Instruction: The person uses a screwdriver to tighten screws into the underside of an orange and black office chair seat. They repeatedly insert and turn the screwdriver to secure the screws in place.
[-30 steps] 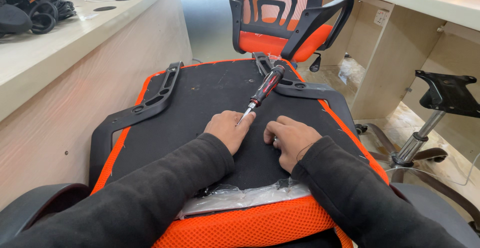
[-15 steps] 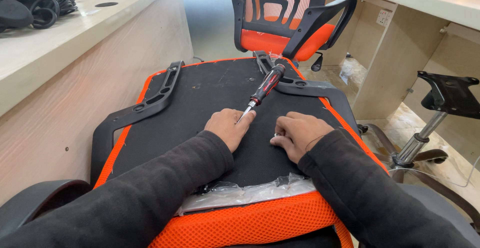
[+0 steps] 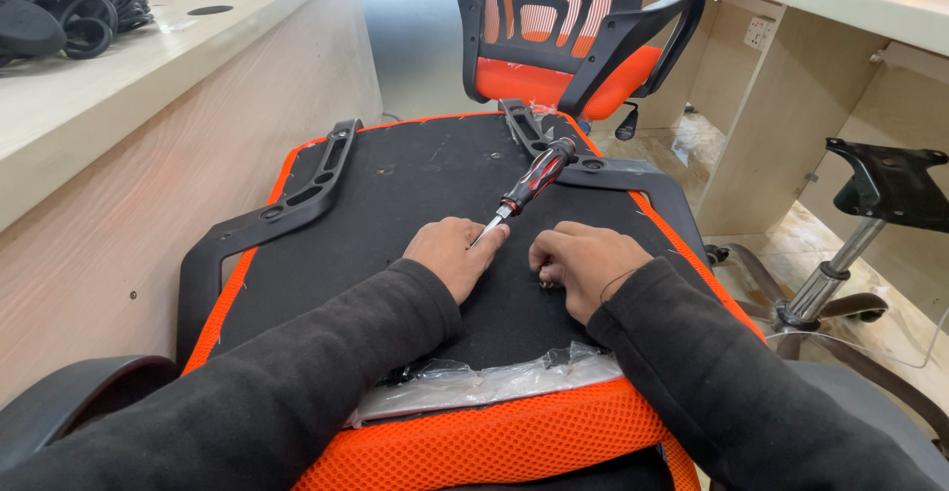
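Both my hands rest on the upturned chair seat, one touching the screwdriver's tip.

My left hand (image 3: 450, 252) lies flat and loosely spread, its fingertips (image 3: 497, 237) on the metal tip of the red-and-black screwdriver (image 3: 530, 182), which lies slanted away from me on the black seat underside (image 3: 415, 184). My right hand (image 3: 583, 262) is curled beside it, fingers bunched over something small I cannot make out. Black armrests (image 3: 297, 199) are fixed along both sides, orange mesh (image 3: 494, 442) and a strip of clear plastic wrap (image 3: 474, 384) at the near edge. A second orange chair (image 3: 554, 46) stands beyond, a counter (image 3: 148, 86) with cables to the left, a chair base (image 3: 850, 254) to the right.
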